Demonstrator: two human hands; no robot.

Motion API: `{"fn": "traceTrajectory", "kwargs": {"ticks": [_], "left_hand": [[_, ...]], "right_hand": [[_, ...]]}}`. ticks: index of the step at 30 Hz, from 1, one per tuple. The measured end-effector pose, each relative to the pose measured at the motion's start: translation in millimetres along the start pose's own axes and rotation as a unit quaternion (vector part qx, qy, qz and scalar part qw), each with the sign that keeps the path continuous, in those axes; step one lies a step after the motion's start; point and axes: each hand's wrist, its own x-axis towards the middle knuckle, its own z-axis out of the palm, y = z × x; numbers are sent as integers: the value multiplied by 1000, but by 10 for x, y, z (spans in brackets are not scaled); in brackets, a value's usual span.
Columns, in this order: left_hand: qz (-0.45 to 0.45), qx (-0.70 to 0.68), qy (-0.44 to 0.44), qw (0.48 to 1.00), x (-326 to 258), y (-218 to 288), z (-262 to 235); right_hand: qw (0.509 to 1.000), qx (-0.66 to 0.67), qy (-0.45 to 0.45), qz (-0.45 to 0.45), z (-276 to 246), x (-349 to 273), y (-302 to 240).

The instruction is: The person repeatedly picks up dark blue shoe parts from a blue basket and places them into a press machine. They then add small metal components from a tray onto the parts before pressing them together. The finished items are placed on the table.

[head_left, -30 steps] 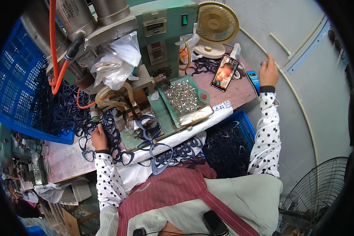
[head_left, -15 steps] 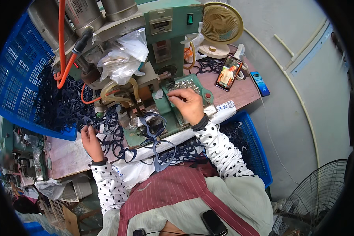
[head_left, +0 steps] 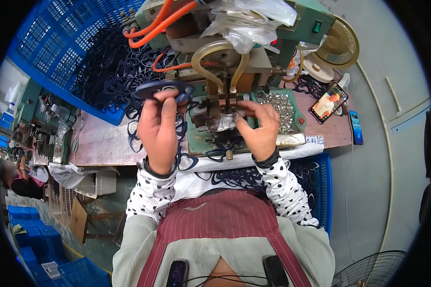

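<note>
My left hand (head_left: 159, 134) is raised left of the machine's work head, fingers closed on a dark blue eyeglass frame (head_left: 151, 89) seen nearly edge-on. At the green bench machine (head_left: 196, 141), my right hand (head_left: 259, 128) reaches in from the right. Its thumb and forefinger are bent towards each other at the metal clamp (head_left: 214, 114), under two curved yellowish tubes (head_left: 202, 57). Whatever lies between those fingertips is too small to make out. Beside that hand, small shiny metal parts (head_left: 278, 107) fill a green tray.
A blue basket (head_left: 48, 52) heaped with dark frames (head_left: 112, 71) stands at left. More frames lie on the bench (head_left: 98, 143) and a white cloth below it. Behind at right are a phone (head_left: 329, 103), a blue phone-like object (head_left: 356, 127) and a fan (head_left: 337, 43). Another blue basket (head_left: 324, 191) sits at right.
My left hand has risen from the loose frames and now holds an eyeglass frame. My right hand has gone from the metal-parts tray to the clamp. The view has shifted.
</note>
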Motion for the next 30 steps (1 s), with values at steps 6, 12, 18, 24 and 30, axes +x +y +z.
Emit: {"fn": "traceTrajectory", "kwargs": {"ticks": [6,12,18,24,30], "left_hand": [[-2,-19,3,1000,99,14,31],[328,211,-237,890,-323,-105,-16],[371,156,-329,854,-567,-364,242],[366,119,-326,864,-538,-448,250],[352,132,-317,871,-565,-429,233]], "right_hand": [[989,101,-31,101,123,28,-58],[974,190,-31,122,178,3,67],[995,-13,65,72,-283,137,759],[985,-9,-13,171,-774,-70,1730],[909,-387,-115,102,-698,-234,1181]]}}
